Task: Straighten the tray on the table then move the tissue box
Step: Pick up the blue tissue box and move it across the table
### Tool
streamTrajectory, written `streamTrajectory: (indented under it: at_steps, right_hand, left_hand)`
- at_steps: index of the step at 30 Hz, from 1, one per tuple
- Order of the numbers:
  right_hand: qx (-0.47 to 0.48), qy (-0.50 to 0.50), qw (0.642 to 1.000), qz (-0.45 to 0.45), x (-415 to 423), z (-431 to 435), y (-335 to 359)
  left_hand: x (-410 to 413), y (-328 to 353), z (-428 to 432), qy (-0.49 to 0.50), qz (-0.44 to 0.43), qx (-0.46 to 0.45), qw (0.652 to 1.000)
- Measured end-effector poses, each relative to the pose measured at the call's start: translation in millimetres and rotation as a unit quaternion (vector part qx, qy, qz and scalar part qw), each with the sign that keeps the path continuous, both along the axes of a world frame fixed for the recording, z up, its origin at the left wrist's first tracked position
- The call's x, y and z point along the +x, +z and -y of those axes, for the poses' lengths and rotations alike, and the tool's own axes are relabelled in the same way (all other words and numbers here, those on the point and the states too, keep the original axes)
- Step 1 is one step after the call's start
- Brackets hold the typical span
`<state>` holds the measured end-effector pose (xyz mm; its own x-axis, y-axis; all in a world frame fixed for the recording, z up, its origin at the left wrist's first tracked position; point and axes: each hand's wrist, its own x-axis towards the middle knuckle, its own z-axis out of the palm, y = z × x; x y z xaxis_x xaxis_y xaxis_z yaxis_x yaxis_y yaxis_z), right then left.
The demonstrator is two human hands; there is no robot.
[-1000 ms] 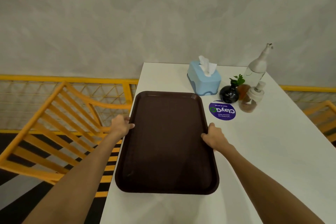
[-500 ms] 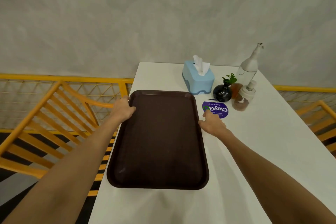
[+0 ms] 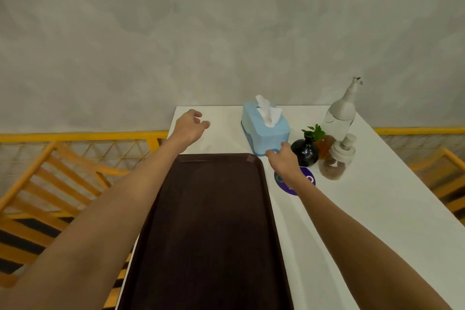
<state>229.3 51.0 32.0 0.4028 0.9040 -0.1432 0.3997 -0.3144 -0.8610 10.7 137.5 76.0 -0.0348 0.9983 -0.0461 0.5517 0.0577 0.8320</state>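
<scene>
Both hands off tray (image 3: 208,229) | left hand (image 3: 188,128) open, empty | right hand (image 3: 283,158) open, fingertips touching tissue box (image 3: 264,131)

White table (image 3: 377,221), long and narrow, far end against the grey wall. On the left half, a dark brown tray (image 3: 214,234), lengthwise, long sides in line with the table's edges, near end out of frame. Just past the tray's far right corner, a light blue tissue box (image 3: 261,131), white tissue sticking up from the slot. Right of the box, a small black vase (image 3: 305,152) with a green sprig. Right of the vase, a clear pump bottle (image 3: 336,158) with brownish contents. Farther back, a tall clear bottle (image 3: 339,114) with a white spout. Near side of the vase, a round purple sticker (image 3: 305,182), flat on the surface, partly hidden.
</scene>
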Motion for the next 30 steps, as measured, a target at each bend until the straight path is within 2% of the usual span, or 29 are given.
streamTrajectory:
  at_steps: [5, 13, 17, 21, 26, 30]
  right_hand:
    - [0.044, -0.090, 0.994, -0.052, -8.4, -51.6, -18.6]
    - [0.085, -0.191, 0.971, -0.113, -13.6, -94.7, -57.8]
    - [0.117, -0.202, 0.965, -0.118, -12.6, -100.1, -70.9]
    - [0.133, -0.202, 0.963, -0.120, -15.3, -104.4, -71.6]
    - [0.126, -0.207, 0.964, -0.109, -20.0, -120.2, -63.8]
    - [0.102, -0.164, 0.978, -0.078, -23.8, -139.6, -60.7]
  left_hand:
    - [44.1, -5.1, -74.9, -0.029, 0.070, -0.027, 0.997]
    - [119.2, -36.3, -163.4, -0.092, 0.118, -0.065, 0.987]
    - [135.5, -55.5, -183.3, -0.125, 0.103, -0.093, 0.982]
    - [135.1, -71.3, -189.9, -0.148, 0.097, -0.081, 0.981]
    - [114.0, -78.3, -187.1, -0.110, 0.096, -0.054, 0.988]
    - [78.0, -81.0, -179.7, -0.061, 0.087, -0.030, 0.994]
